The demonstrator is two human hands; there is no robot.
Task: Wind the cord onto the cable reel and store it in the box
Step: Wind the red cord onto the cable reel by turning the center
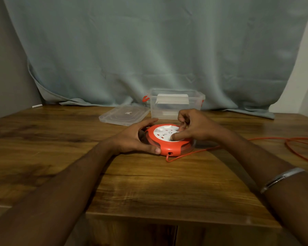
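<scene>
A round red cable reel (169, 147) with a white socket face lies flat in the middle of the wooden table (149, 183). My left hand (133, 137) grips the reel's left rim, thumb on the front edge. My right hand (194, 126) rests on the white face with its thumb pressed down and its fingers curled over the far right side. A red cord (194, 153) leaves the reel's front opening and runs right into loose loops (299, 148). A clear plastic box (176, 103) with red latches stands open behind the reel.
The box's clear lid (124, 114) lies flat on the table to the left of the box. A grey-blue curtain (149, 50) hangs behind the table. A silver bracelet (281, 178) sits on my right forearm.
</scene>
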